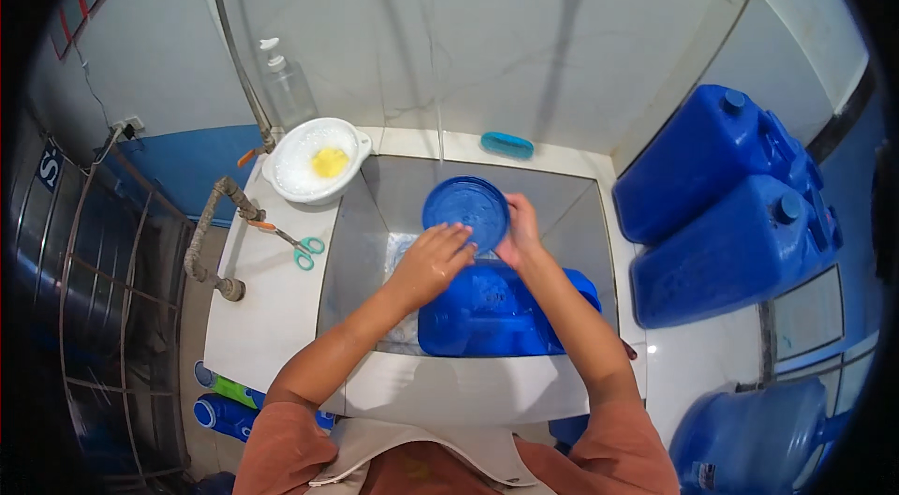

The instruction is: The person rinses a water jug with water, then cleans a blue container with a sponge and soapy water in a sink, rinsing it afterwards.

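A round blue plastic lid or shallow bowl [464,206] is held tilted over the grey sink [365,242]. My right hand [521,231] grips its right rim from behind. My left hand [433,259] lies flat against its lower left face, fingers together. A thin stream of water [439,134] falls from above just left of the lid. Below the hands a large blue plastic container [492,315] lies in the sink basin.
A white bowl with a yellow sponge [315,161], a clear pump bottle [285,88] and green-handled scissors [298,245] are on the left counter. A blue brush [507,146] lies on the back ledge. Blue jerrycans [721,214] stand right; a blue water jug [749,443] below.
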Tool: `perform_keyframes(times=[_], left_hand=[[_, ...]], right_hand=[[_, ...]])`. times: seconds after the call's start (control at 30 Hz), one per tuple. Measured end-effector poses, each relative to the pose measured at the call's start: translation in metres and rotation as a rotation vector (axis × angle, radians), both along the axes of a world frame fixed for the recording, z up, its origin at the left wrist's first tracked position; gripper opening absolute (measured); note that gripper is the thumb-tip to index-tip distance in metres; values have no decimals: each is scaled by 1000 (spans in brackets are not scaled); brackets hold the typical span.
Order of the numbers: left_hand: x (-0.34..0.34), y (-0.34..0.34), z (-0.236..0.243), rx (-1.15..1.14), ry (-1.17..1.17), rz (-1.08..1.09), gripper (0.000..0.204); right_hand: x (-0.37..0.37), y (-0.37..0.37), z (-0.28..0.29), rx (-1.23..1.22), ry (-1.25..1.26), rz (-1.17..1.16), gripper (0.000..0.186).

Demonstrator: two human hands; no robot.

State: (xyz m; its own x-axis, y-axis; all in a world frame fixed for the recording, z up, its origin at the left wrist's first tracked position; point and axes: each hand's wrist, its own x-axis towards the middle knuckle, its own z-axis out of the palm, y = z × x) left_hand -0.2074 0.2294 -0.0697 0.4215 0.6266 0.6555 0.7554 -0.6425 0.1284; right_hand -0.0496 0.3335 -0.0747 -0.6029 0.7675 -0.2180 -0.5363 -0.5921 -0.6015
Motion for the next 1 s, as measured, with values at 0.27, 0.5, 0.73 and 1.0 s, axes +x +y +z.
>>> perform_keyframes(times=[0.27,0.5,0.73,1.0], left_hand=[[-69,114,-59,-742,-608,485,24],[-63,144,-36,-946,-1075,110,32],[-62,142,3,-767,-342,130,42],[-42,186,-36,-625,-1063,821,60]], right_hand=[[-124,105,47,558,-921,135,16],[-108,109,79,522,-875,272,15],[-83,126,52,1665,-1244,338,19],[-71,89,-12,1508,-1218,127,27]])
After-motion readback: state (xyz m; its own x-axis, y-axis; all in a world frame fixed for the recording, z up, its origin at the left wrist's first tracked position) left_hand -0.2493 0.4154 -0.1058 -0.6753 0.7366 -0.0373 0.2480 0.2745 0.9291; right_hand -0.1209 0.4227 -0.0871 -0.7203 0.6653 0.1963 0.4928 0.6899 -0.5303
